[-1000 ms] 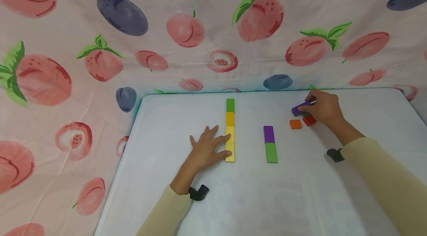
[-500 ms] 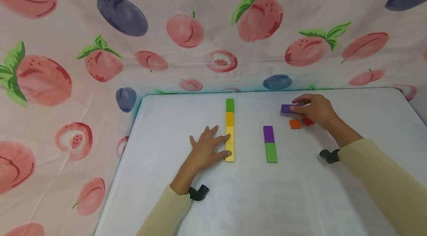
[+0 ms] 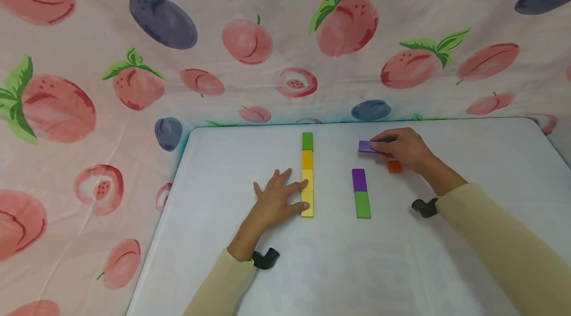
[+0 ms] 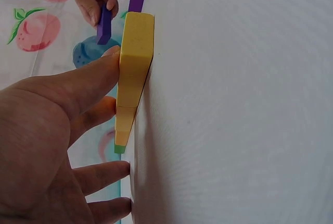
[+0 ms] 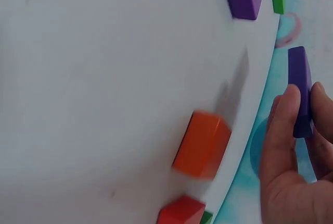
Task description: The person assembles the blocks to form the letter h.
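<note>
My right hand pinches a purple block between thumb and fingers. In the right wrist view that purple block hangs over the board, its shadow falling beside an orange block. My left hand lies with spread, straight fingers at a column of blocks. Its thumb and index finger touch the two light yellow blocks at the near end. Beyond these come a darker yellow block and a green block, end to end.
Between the hands, a second purple block and a green block form a short column. A red block and part of another green block sit near the orange one. Fruit-print cloth borders the white tabletop.
My right hand has carried the purple block leftward from above the orange and red blocks, turning it level. My left hand has stayed on the yellow blocks.
</note>
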Action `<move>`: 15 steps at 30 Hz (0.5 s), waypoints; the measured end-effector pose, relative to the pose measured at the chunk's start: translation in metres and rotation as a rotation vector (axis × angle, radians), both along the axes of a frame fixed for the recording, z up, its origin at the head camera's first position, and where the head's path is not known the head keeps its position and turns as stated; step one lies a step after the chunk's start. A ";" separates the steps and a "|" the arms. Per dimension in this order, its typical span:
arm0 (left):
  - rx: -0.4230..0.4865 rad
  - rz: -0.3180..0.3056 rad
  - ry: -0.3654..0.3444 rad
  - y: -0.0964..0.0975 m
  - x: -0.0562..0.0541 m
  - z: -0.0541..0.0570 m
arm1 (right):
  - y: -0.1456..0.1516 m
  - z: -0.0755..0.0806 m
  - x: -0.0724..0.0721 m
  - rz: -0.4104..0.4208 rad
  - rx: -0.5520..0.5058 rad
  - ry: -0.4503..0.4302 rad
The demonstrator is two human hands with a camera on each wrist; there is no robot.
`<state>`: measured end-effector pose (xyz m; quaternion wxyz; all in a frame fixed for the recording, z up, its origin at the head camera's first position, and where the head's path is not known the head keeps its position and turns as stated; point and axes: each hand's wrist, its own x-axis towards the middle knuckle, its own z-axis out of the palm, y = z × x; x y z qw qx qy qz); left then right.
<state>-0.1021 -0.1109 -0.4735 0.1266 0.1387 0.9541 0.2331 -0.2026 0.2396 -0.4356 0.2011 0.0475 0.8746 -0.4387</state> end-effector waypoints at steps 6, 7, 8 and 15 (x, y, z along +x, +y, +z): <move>-0.002 0.001 -0.003 0.000 0.000 -0.001 | -0.016 -0.002 -0.004 0.030 0.051 0.030; -0.002 0.001 -0.003 0.000 0.000 -0.001 | -0.019 -0.002 -0.005 0.030 0.054 0.032; -0.003 0.002 -0.003 0.000 0.000 -0.001 | -0.021 -0.002 -0.006 0.028 0.059 0.033; -0.003 0.006 -0.007 0.000 0.000 -0.001 | -0.041 0.003 -0.010 -0.005 0.009 -0.002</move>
